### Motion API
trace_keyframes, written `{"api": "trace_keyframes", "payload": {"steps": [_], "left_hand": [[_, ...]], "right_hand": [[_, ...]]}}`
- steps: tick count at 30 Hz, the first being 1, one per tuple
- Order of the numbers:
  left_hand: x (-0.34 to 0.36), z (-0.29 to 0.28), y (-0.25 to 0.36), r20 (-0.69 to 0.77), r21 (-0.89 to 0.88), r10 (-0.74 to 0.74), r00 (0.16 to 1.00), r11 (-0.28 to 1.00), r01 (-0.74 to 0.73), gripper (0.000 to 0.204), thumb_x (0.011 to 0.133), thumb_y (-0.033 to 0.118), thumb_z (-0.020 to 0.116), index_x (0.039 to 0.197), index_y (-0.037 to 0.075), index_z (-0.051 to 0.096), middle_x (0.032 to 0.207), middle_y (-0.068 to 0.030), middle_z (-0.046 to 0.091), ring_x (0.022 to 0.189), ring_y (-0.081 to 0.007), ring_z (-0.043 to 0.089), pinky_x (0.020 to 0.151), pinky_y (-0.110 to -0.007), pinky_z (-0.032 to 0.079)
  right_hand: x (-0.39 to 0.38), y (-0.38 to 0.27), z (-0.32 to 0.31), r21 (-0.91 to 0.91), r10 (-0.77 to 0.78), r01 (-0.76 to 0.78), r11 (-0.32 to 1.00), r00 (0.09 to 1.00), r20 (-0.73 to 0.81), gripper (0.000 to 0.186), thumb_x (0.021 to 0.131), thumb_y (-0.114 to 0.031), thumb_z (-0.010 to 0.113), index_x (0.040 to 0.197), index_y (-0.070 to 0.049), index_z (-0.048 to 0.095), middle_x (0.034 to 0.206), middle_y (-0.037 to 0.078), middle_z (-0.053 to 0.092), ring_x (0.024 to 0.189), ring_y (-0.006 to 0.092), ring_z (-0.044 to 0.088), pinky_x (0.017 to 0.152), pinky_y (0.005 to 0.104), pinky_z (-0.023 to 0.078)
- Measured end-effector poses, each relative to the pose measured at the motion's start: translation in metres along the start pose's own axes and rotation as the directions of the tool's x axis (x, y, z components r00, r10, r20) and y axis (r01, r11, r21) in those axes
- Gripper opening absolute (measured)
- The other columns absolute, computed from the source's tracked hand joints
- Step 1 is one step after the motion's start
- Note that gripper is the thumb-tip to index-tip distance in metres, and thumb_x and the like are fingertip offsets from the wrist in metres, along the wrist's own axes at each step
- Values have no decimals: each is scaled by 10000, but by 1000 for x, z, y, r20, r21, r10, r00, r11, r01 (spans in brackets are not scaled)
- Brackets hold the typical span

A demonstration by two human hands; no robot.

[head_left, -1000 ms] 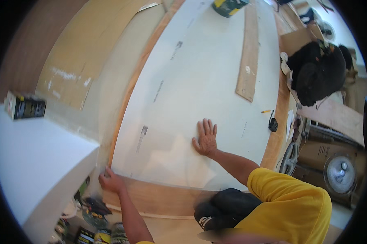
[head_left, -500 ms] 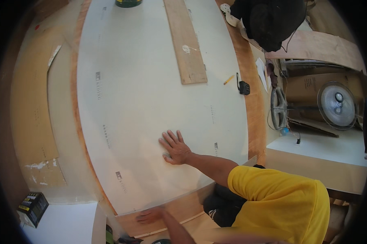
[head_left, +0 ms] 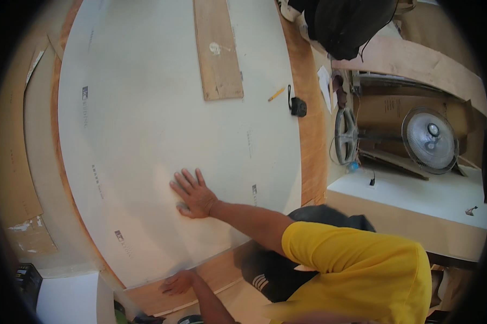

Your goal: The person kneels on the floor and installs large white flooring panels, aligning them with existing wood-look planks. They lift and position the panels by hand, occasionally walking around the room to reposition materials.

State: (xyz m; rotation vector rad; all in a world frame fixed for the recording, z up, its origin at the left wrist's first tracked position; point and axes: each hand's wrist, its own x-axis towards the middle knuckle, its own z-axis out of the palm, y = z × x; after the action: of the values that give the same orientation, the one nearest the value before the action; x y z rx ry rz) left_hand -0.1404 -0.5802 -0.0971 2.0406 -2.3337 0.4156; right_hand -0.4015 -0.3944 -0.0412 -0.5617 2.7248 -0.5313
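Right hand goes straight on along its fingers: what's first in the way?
Nothing standing, it seems: the right hand would cross the white sheet toward its far left edge, meeting the wooden border there. Any height difference is unclear.

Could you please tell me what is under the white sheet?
Brown wood shows beyond the left, right and near edges of the sheet, perhaps continuing beneath. Whatever the sheet covers cannot be seen.
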Motion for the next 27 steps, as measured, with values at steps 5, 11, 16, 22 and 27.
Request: {"api": "trace_keyframes", "payload": {"steps": [5,11,16,22,27], "left_hand": [[2,-13,3,70,17,-2,998,1000,1,564,1039,399,196,1444,48,373,1458,-220,391,1287,-461,405,998,-564,376],[9,17,-15,-31,85,121,992,989,-118,530,1040,342,251,1434,9,371,1438,-229,414,1261,-452,442,1003,-543,399],[8,35,-27,-12,164,106,994,981,-103,514,1034,312,281,1455,24,340,1450,-224,400,1290,-417,433,1021,-498,411],[5,-5,-2,228,111,-140,963,987,118,556,1011,343,272,1497,74,260,1511,-227,286,1342,-423,345,1044,-544,359],[29,-19,-16,479,28,213,852,966,-257,571,1004,313,296,1487,16,232,1520,-230,255,1380,-410,276,1062,-543,334]], "right_hand": [[3,-2,-9,-10,21,-21,1000,995,102,753,847,-420,553,1460,-52,315,1520,242,219,1418,443,171,1102,666,106],[2,-3,-4,-84,-1,5,996,999,41,736,878,-446,495,1461,-38,308,1515,248,239,1425,438,149,1109,659,112],[1,5,16,-91,7,-2,996,998,59,795,829,-472,535,1455,-32,319,1516,246,241,1410,463,161,1084,695,96],[-2,-1,16,-84,-11,13,996,1000,30,809,814,-428,585,1465,-43,299,1535,235,189,1421,447,131,1091,687,69],[6,4,-40,-37,-77,85,996,980,185,753,851,-455,572,1433,-35,343,1527,206,229,1429,383,167,1129,592,141]]}}
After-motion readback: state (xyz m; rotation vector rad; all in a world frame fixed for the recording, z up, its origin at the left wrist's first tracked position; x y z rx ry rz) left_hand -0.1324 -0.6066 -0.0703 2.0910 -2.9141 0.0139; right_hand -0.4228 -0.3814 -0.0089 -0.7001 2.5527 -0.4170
